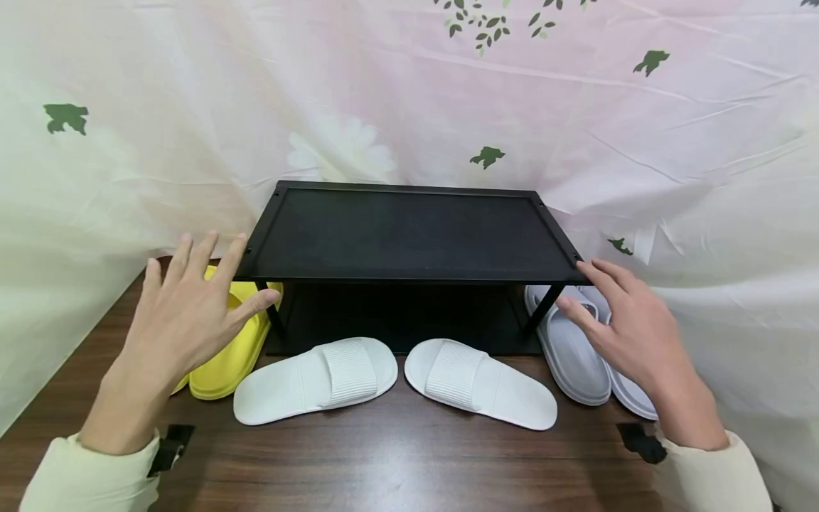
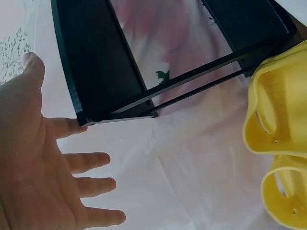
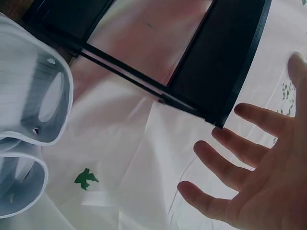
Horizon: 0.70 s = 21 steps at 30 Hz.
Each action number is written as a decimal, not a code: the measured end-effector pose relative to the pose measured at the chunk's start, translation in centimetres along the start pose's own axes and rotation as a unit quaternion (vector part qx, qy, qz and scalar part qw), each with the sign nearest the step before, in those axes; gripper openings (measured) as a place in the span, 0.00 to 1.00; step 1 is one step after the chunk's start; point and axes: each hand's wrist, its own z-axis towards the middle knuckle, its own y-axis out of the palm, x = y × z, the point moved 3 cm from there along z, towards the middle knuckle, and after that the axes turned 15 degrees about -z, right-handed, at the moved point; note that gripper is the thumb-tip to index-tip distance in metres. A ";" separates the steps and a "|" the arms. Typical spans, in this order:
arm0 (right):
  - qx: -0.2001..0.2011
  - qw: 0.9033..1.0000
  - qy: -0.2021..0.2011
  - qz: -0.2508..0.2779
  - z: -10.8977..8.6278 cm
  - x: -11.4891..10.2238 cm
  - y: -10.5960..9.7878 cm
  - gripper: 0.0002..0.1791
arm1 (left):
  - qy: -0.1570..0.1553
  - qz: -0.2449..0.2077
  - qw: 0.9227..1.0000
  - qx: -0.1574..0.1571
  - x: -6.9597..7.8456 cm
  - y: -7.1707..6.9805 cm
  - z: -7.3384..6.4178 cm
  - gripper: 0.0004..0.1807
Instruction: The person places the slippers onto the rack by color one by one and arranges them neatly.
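Note:
A black two-tier rack [image 1: 409, 235] stands at the middle of the head view, its upper shelf level on slanted legs. My left hand [image 1: 182, 320] is at its front left corner, fingers straight and spread; in the left wrist view the index fingertip [image 2: 74, 128] meets or nearly meets the shelf corner. At the front right corner is my right hand [image 1: 630, 334], fingers extended, with fingertips close to the corner in the right wrist view. Neither hand grips anything. A pair of white slippers lies before the rack: the left slipper [image 1: 281, 390] and the right slipper [image 1: 518, 395], toes inward.
Yellow slippers [image 1: 220, 366] lie left of the rack, partly behind my left hand. Grey slippers [image 1: 576, 355] lie to its right, partly behind my right hand. All rest on a brown wooden tabletop [image 1: 397, 469]. A pale floral curtain [image 1: 384, 85] hangs close behind and on both sides.

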 end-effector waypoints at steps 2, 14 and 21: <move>0.004 1.000 0.009 0.005 -0.2 0.5 0.0 0.37 | 0.002 -0.006 1.000 0.011 -0.2 0.1 0.0 0.50; -0.013 0.999 0.039 0.031 -1.3 3.4 0.4 0.38 | -0.014 -0.058 0.997 0.051 -1.1 1.2 -0.1 0.49; -0.046 0.995 0.065 0.052 -2.8 6.2 0.9 0.38 | -0.039 -0.106 0.991 0.072 -0.9 1.8 -0.2 0.47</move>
